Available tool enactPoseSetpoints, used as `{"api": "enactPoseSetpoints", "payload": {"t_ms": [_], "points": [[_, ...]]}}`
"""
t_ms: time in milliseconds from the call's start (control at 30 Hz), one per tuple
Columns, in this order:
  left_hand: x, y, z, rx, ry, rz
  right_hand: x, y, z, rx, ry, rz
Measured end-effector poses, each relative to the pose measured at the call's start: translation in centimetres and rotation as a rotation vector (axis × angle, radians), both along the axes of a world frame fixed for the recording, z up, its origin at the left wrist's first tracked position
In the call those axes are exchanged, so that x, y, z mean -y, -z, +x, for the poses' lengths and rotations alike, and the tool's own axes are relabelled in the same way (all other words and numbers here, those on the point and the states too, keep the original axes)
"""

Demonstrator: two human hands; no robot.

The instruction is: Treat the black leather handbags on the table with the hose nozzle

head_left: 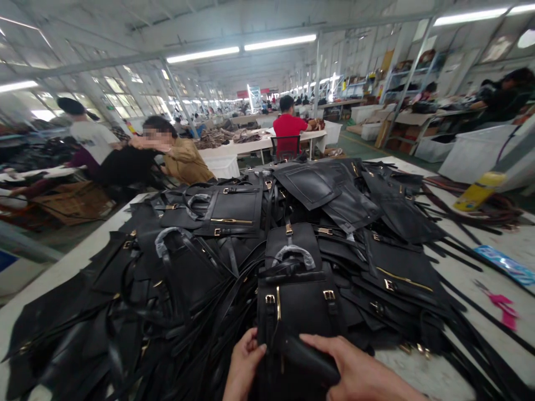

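Observation:
A black leather bag (307, 306) lies in front of me, with gold buckles, a gold zip and a plastic-wrapped top handle (311, 256). At its lower left edge, my left hand (246, 359) is closed, thumb against curled fingers, pinching the edge. My right hand (359, 365) is wrapped round a smooth, folded black leather part (307, 356) over the bag's lower front. Whether that part belongs to the bag I cannot tell. The bag's bottom end runs out of view.
Black leather bag pieces (175, 273) with straps and buckles cover much of the pale table (468, 278). Pink-handled snips (504, 306), a blue-and-white packet (505, 264) and a yellow cylinder (480, 189) lie at right. People sit at tables beyond, one in a red shirt (288, 125).

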State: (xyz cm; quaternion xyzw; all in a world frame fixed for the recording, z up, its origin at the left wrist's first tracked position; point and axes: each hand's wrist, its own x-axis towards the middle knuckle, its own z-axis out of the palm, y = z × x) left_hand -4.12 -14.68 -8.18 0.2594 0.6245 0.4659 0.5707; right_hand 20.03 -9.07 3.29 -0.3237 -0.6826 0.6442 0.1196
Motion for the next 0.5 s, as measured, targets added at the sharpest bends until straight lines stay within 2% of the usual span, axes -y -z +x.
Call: {"api": "enactPoseSetpoints", "payload": {"t_ms": [67, 133, 200, 300, 367, 500], "points": [[0.1, 0.0, 1.1, 0.068, 0.181, 0.000, -0.7, 0.0, 0.4, 0.005, 0.084, -0.051], [0.1, 0.2, 2.1, 0.118, 0.275, 0.008, -1.8, 0.2, 0.5, 0.054, 0.156, -0.094], [-0.1, 0.3, 2.8, 0.158, 0.250, 0.056, -3.2, 0.4, 0.3, 0.116, 0.164, -0.110], [-0.9, 0.2, 3.3, 0.113, 0.139, 0.088, -5.6, 0.8, -1.0, 0.176, 0.064, -0.062], [-1.4, 0.5, 3.5, 0.070, 0.111, 0.078, -7.1, 1.3, -2.6, 0.207, 0.002, -0.017], [-1.7, 2.3, 3.6, 0.060, 0.063, 0.099, -8.8, 2.4, -6.6, 0.289, -0.019, 0.071]]}}
